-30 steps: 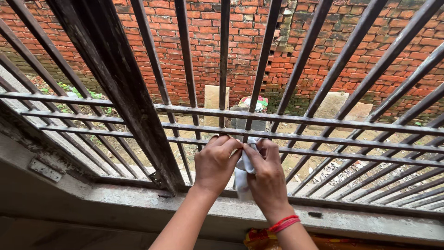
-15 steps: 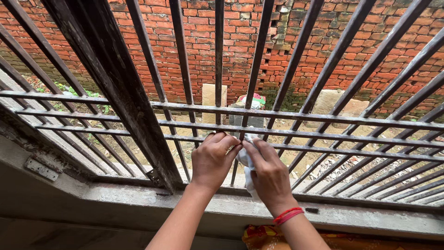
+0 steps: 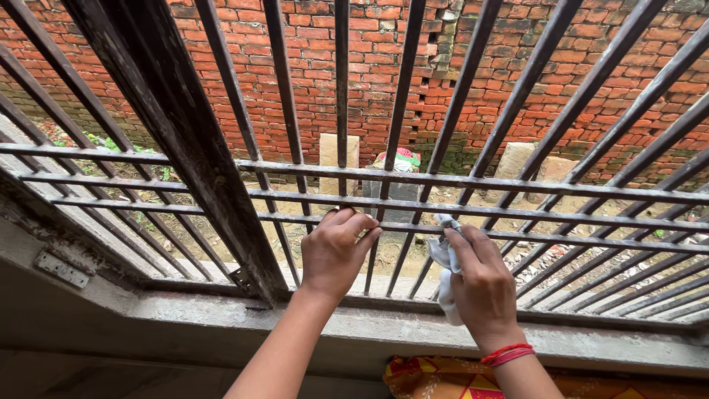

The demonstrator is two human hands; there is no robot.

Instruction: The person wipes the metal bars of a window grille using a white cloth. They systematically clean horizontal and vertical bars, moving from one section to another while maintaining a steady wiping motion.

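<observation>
A small white cloth point(image 3: 445, 277), crumpled and limp, hangs bunched against the dark metal window grille point(image 3: 369, 222). Its top end is pressed on the lowest crossbar of the grille, beside an upright bar; the rest trails down toward the grille's foot. The grille's bars are worn, dull and rusty brown.

A grey concrete sill point(image 3: 221, 318) runs along the foot of a dark iron window grille point(image 3: 185, 148), its surface worn, dusty and stained. The grille's thick upright post point(image 3: 244, 244) stands on the sill, with a small metal hinge point(image 3: 240, 279) at its base. A second pale hinge plate point(image 3: 60, 267) is fixed to the ledge at far left. Patterned orange fabric point(image 3: 436, 377) shows just below the sill's near edge.
</observation>
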